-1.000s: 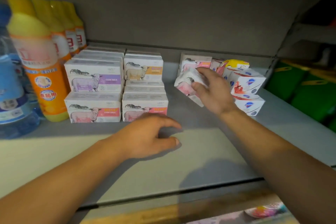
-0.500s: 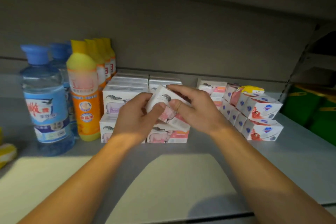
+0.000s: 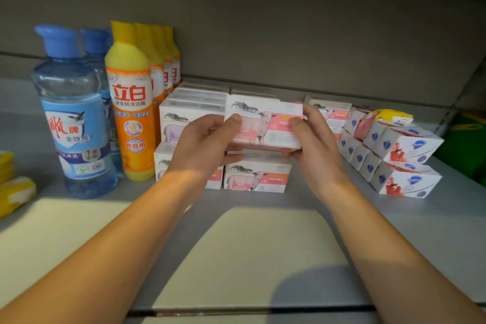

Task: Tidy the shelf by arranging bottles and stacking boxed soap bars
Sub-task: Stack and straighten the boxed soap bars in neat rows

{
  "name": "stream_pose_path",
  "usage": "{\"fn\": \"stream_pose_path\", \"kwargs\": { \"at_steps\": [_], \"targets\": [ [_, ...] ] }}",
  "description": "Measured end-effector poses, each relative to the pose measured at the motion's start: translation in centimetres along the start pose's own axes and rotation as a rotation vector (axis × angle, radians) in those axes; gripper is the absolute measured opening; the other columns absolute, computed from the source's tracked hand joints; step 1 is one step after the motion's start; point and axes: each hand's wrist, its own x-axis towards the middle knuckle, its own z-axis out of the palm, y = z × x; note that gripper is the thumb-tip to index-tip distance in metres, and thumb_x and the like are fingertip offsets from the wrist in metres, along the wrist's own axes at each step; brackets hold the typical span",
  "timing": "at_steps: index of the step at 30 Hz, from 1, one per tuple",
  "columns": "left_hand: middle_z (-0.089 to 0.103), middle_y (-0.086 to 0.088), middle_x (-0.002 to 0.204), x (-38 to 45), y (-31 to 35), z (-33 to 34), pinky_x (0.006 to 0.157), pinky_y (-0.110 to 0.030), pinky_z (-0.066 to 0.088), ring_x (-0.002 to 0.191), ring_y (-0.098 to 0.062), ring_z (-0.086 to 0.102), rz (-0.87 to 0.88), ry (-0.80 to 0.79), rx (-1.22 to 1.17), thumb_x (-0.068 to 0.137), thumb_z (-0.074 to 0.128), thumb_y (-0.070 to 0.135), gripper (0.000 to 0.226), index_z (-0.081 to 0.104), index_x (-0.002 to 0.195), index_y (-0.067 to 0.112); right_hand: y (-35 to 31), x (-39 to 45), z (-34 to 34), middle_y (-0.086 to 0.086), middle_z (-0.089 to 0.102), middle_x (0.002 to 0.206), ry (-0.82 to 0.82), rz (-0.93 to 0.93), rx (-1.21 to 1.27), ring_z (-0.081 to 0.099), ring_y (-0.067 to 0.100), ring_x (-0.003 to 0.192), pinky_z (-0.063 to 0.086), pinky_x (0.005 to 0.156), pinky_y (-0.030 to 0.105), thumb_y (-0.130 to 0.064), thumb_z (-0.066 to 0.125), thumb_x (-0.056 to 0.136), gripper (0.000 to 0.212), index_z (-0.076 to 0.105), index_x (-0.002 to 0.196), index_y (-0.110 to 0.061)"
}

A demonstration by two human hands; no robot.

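Note:
A white and pink sheep soap box [image 3: 264, 123] is held level between my left hand [image 3: 203, 148] and my right hand [image 3: 314, 147], each gripping one end. It hovers just above another pink sheep box [image 3: 256, 177] standing on the grey shelf [image 3: 434, 221]. To the left, behind my left hand, stands a stack of similar sheep boxes [image 3: 181, 116]. Blue-capped clear bottles [image 3: 75, 116] and yellow-orange detergent bottles [image 3: 131, 110] stand in rows at the far left. Tilted stacks of white, red and blue soap boxes [image 3: 405, 163] sit at the right.
More sheep boxes [image 3: 328, 113] stand at the back behind my right hand. A yellow pack [image 3: 391, 115] lies on top of the right stacks. Yellow items [image 3: 14, 192] lie at the left edge. Green packs [image 3: 465, 144] show beyond the shelf's right side.
My right hand lifted the pink sheep box from the right pile and carried it left. My left hand joined it, and together they turned the box level over the front box.

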Motion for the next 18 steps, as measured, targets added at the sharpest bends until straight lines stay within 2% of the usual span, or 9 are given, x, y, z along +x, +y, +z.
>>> {"fn": "stream_pose_path", "kwargs": {
  "at_steps": [3,5,7,9,11,13,15,16,18],
  "targets": [
    [0.076,0.002,0.092,-0.3,0.2,-0.1,0.068,-0.032,0.06,0.086,-0.02,0.074,0.016,-0.112,-0.059,0.092,0.065,0.019,0.006,0.066,0.094,0.024,-0.7,-0.1,-0.1,-0.006,0.071,0.085,0.02,0.064,0.081,0.061,0.011,0.07,0.045,0.06,0.033,-0.037,0.055,0.083,0.021,0.068,0.099,-0.034],
    [0.075,0.013,0.097,-0.3,0.3,-0.2,0.069,-0.034,0.061,0.092,-0.018,0.073,0.025,-0.167,-0.062,0.091,0.066,0.015,0.032,0.059,0.118,0.031,-0.9,-0.1,0.0,-0.005,0.071,0.08,0.033,0.126,0.098,0.06,0.014,0.068,0.043,0.059,0.033,-0.032,0.057,0.083,0.014,0.071,0.083,-0.034],
    [0.072,0.012,0.112,-0.2,0.2,-0.4,0.081,-0.042,0.06,0.102,-0.02,0.07,0.018,-0.2,-0.045,0.083,0.074,0.016,0.056,0.053,0.131,0.035,-1.0,-0.2,0.2,-0.006,0.07,0.074,0.064,0.184,0.123,0.057,0.014,0.059,0.039,0.053,0.028,-0.025,0.058,0.088,0.023,0.071,0.072,-0.035],
    [0.063,0.007,0.128,-0.4,0.3,-0.6,0.093,-0.05,0.054,0.118,-0.026,0.062,0.05,-0.273,0.048,0.069,0.079,0.02,0.074,0.051,0.135,0.038,-1.3,-0.2,-0.1,-0.003,0.07,0.078,0.09,0.227,0.189,0.054,0.018,0.062,0.036,0.046,0.024,-0.018,0.055,0.092,0.027,0.072,0.077,-0.031],
    [0.06,0.007,0.134,-0.5,0.2,-0.7,0.093,-0.046,0.054,0.126,-0.024,0.055,0.115,-0.348,0.091,0.063,0.081,0.017,0.084,0.048,0.137,0.04,-1.5,0.0,-0.5,0.003,0.071,0.087,0.084,0.241,0.253,0.052,0.021,0.068,0.033,0.04,0.021,-0.015,0.05,0.094,0.025,0.072,0.092,-0.027],
    [0.063,0.012,0.129,-0.5,0.2,-0.6,0.083,-0.028,0.057,0.121,-0.01,0.058,0.172,-0.37,0.087,0.064,0.086,0.008,0.088,0.048,0.136,0.041,-1.7,0.1,-0.8,0.005,0.069,0.081,0.057,0.253,0.307,0.053,0.019,0.062,0.029,0.038,0.02,-0.017,0.048,0.094,0.025,0.072,0.096,-0.025],
    [0.067,0.016,0.12,-0.6,0.5,-0.4,0.077,-0.019,0.056,0.112,0.001,0.061,0.226,-0.295,0.143,0.06,0.085,0.025,0.078,0.054,0.129,0.044,-2.1,0.1,-1.0,0.004,0.06,0.071,0.008,0.271,0.408,0.045,0.013,0.048,0.028,0.039,0.02,-0.024,0.055,0.091,0.018,0.072,0.097,-0.022],
    [0.069,0.014,0.117,-0.7,0.6,-0.3,0.079,-0.022,0.057,0.11,-0.004,0.064,0.225,-0.245,0.155,0.056,0.081,0.036,0.074,0.058,0.126,0.042,-2.2,0.1,-1.1,0.004,0.056,0.071,-0.032,0.271,0.471,0.042,0.012,0.045,0.032,0.041,0.021,-0.028,0.06,0.089,0.017,0.071,0.099,-0.02],
    [0.074,0.001,0.106,-0.8,0.7,-0.1,0.079,-0.033,0.06,0.1,-0.019,0.07,0.198,-0.157,0.101,0.051,0.078,0.047,0.072,0.064,0.119,0.029,-2.2,0.0,-1.3,0.006,0.058,0.082,-0.148,0.239,0.56,0.05,0.015,0.05,0.045,0.05,0.025,-0.031,0.066,0.083,0.02,0.069,0.098,-0.017]
  ]
}}
